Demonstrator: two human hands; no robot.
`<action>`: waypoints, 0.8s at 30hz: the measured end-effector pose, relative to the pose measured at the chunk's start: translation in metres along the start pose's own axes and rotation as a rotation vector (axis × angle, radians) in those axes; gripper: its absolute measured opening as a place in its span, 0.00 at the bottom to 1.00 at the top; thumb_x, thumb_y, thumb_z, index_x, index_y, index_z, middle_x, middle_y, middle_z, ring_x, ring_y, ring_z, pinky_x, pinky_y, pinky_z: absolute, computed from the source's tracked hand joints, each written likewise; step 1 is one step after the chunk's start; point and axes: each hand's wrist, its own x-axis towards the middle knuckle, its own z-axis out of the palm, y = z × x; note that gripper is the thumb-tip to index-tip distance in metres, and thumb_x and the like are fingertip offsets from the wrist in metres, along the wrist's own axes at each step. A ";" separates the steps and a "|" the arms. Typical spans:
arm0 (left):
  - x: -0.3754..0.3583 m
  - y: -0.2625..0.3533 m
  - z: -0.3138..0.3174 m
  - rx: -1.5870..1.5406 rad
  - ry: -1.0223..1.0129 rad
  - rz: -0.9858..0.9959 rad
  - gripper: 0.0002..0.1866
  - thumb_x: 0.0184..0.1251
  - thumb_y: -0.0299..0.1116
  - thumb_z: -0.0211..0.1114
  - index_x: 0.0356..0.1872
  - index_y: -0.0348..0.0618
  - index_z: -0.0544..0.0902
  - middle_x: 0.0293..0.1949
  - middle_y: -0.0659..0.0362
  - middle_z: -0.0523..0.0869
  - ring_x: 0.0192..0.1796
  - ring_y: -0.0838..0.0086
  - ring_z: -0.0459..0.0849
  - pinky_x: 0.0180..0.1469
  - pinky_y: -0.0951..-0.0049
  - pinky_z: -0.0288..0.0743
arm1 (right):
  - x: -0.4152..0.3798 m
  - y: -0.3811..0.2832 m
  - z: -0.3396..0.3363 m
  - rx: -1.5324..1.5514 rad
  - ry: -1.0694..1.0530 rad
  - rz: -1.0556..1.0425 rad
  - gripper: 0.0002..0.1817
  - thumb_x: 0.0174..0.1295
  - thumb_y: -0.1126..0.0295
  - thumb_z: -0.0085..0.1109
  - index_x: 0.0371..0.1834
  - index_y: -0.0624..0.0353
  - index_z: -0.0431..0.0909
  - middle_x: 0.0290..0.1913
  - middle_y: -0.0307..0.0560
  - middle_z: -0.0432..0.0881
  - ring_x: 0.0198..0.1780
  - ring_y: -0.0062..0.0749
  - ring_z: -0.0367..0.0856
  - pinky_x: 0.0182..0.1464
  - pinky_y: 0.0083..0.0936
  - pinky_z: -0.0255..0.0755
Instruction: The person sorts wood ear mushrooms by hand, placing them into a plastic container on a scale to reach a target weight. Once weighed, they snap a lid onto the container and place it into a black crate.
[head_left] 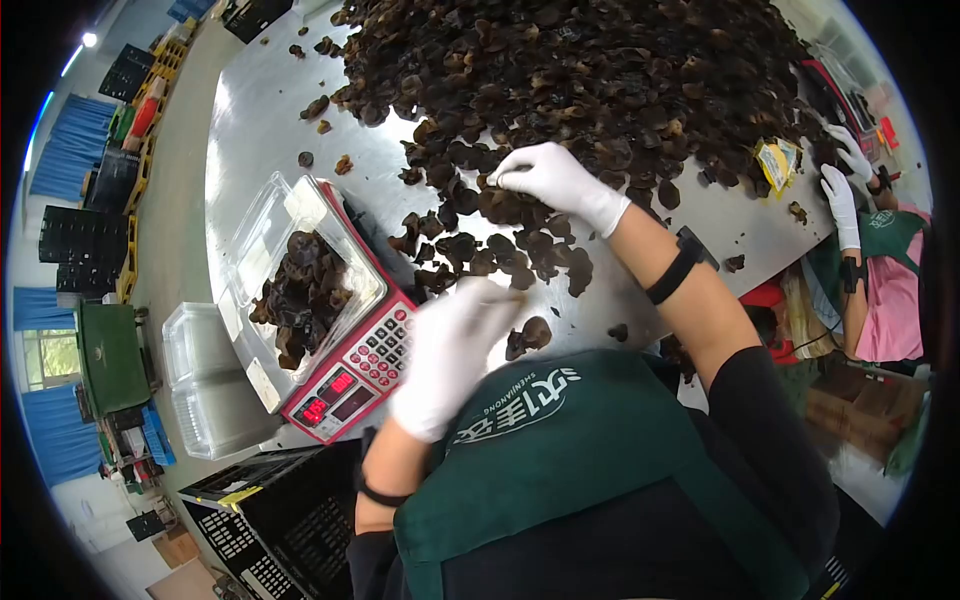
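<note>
My left hand [455,345], in a white glove, is smeared by motion between the red scale and the loose pieces of wood ear mushroom [485,258]. My gloved right hand [560,183] reaches over the near edge of the dark mushroom heap [570,80]. Its thumb and fingers are bent together in a pinch right at some pieces; what lies between the fingertips is hidden. On the red digital scale [375,352] rests an open clear plastic box [355,260] with a clump of wood ear mushrooms [303,295] in it. Red digits glow on its display.
Stacked clear plastic boxes [205,375] stand left of the scale, above a black crate [290,530]. The metal table [250,110] carries scattered mushroom pieces. A yellow and white packet [778,165] lies at the right, near another person's gloved hands [842,205].
</note>
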 end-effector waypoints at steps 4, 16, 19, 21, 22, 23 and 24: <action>0.002 0.001 0.108 -0.323 -0.455 0.226 0.19 0.68 0.26 0.65 0.59 0.41 0.79 0.40 0.51 0.86 0.44 0.59 0.87 0.49 0.65 0.81 | -0.005 -0.006 -0.032 0.407 -0.021 0.171 0.14 0.70 0.70 0.58 0.53 0.64 0.84 0.43 0.39 0.87 0.41 0.19 0.82 0.48 0.18 0.75; -0.030 -0.026 0.073 -0.130 -0.288 -0.019 0.12 0.70 0.27 0.63 0.53 0.41 0.84 0.47 0.52 0.88 0.49 0.61 0.88 0.54 0.66 0.81 | -0.007 -0.007 0.041 -0.526 -0.114 -0.151 0.16 0.58 0.68 0.66 0.51 0.50 0.83 0.57 0.42 0.82 0.54 0.44 0.83 0.57 0.34 0.77; -0.033 -0.038 0.066 -0.011 -0.053 -0.042 0.10 0.66 0.26 0.67 0.47 0.40 0.85 0.45 0.52 0.88 0.46 0.60 0.88 0.50 0.66 0.80 | 0.008 -0.009 0.028 -0.245 0.055 0.004 0.08 0.59 0.68 0.66 0.41 0.55 0.85 0.40 0.48 0.87 0.43 0.35 0.86 0.49 0.29 0.78; -0.018 -0.047 0.058 0.272 0.087 0.028 0.16 0.62 0.28 0.70 0.52 0.41 0.83 0.52 0.52 0.86 0.54 0.58 0.83 0.58 0.63 0.75 | 0.011 0.006 0.010 0.046 0.207 -0.103 0.09 0.64 0.67 0.63 0.39 0.63 0.84 0.36 0.41 0.87 0.34 0.22 0.81 0.38 0.24 0.74; -0.008 -0.049 0.058 0.287 0.121 0.012 0.19 0.61 0.29 0.71 0.54 0.42 0.82 0.54 0.52 0.84 0.56 0.57 0.81 0.60 0.61 0.73 | 0.003 -0.006 -0.003 0.173 0.191 0.032 0.09 0.66 0.67 0.62 0.40 0.62 0.84 0.35 0.38 0.86 0.31 0.18 0.76 0.34 0.21 0.70; 0.002 -0.050 0.058 0.300 0.153 -0.002 0.22 0.59 0.30 0.72 0.56 0.43 0.81 0.56 0.52 0.82 0.59 0.56 0.79 0.62 0.59 0.70 | -0.006 -0.020 -0.018 0.298 0.178 0.168 0.10 0.68 0.66 0.61 0.41 0.61 0.84 0.34 0.36 0.84 0.27 0.14 0.72 0.30 0.18 0.65; 0.013 -0.050 0.059 0.356 0.165 0.062 0.25 0.58 0.32 0.73 0.59 0.44 0.80 0.57 0.52 0.81 0.58 0.56 0.78 0.60 0.58 0.71 | -0.015 -0.028 -0.025 0.287 0.196 0.205 0.10 0.69 0.65 0.61 0.42 0.60 0.84 0.33 0.34 0.83 0.26 0.12 0.68 0.28 0.16 0.62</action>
